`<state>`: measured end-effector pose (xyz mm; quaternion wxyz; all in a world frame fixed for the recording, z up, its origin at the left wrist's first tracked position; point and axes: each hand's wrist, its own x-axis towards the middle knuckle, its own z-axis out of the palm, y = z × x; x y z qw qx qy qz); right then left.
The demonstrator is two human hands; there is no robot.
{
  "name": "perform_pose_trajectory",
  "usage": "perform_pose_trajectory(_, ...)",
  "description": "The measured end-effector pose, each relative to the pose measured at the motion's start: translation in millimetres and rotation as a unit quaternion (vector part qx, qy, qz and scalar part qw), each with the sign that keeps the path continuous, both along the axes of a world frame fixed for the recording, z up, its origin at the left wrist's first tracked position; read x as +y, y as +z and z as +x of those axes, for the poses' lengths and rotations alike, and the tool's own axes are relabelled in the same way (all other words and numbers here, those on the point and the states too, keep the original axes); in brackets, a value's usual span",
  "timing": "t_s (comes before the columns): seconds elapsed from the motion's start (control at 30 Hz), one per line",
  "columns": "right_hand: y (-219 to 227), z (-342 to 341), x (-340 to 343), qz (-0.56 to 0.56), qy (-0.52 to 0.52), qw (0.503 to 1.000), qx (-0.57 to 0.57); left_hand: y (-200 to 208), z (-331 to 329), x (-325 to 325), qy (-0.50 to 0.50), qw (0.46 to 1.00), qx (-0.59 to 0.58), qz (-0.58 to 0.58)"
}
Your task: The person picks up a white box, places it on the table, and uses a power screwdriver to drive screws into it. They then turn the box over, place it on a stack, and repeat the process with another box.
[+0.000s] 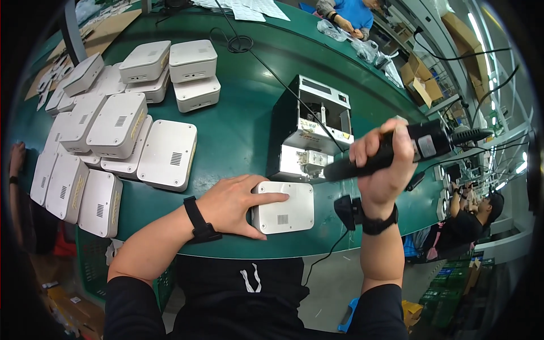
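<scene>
A white box-shaped device (293, 218) with rounded corners lies on the green table's front edge, its vented face up and screw holes at its corners. My left hand (235, 204) holds it from the left, index finger stretched over the top and thumb at the near left corner. My right hand (381, 156) is raised to the right, fingers wrapped round a black electric screwdriver (429, 139). The screwdriver's front end points left, toward a black-and-silver screw feeder (289, 158) standing behind the device. Whether the tip touches the feeder I cannot tell.
Several similar white devices (167, 154) are stacked and spread over the table's left side. A black cable (266, 65) runs across the table toward the feeder. Across the table a person in blue (354, 17) handles plastic bags. A green crate (93, 260) sits below the left edge.
</scene>
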<state>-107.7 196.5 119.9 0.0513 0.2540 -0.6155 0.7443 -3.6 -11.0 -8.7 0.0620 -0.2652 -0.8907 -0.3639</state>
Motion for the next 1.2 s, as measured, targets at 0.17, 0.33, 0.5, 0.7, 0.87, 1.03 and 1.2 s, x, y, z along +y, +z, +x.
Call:
perform_pose_trajectory(0.17,1.1,54.5,-2.9,-0.044,0.071,0.995,-0.056,-3.1,1.5,-0.8,0.002,1.0,-0.015,0.012)
perform_pose_trajectory(0.33,17.7,91.8,-15.6,0.001,0.111,0.993,-0.031,-4.5,-3.1,-1.4,-0.002,1.0,0.004,0.019)
perform_pose_trajectory(0.5,13.5,105.6,-25.1,0.048,0.099,0.992,-0.062,-7.3,-1.3,-0.6,0.015,1.0,0.003,0.025)
perform_pose_trajectory(0.7,1.5,114.0,-35.8,0.078,0.099,0.987,-0.095,-10.2,1.6,-1.3,0.029,0.999,0.007,0.029)
perform_pose_trajectory(0.87,-1.1,109.0,-40.6,0.08,0.126,0.983,-0.103,-15.1,1.7,-4.6,0.032,0.999,0.024,0.026)
perform_pose_trajectory(1.03,-0.9,106.0,-38.5,0.078,0.135,0.982,-0.102,-14.1,-0.6,-4.8,0.031,0.999,0.035,0.026)
perform_pose_trajectory(1.2,9.6,101.7,-30.3,0.053,0.142,0.988,-0.037,8.2,5.3,-4.2,0.026,0.998,-0.064,0.0)
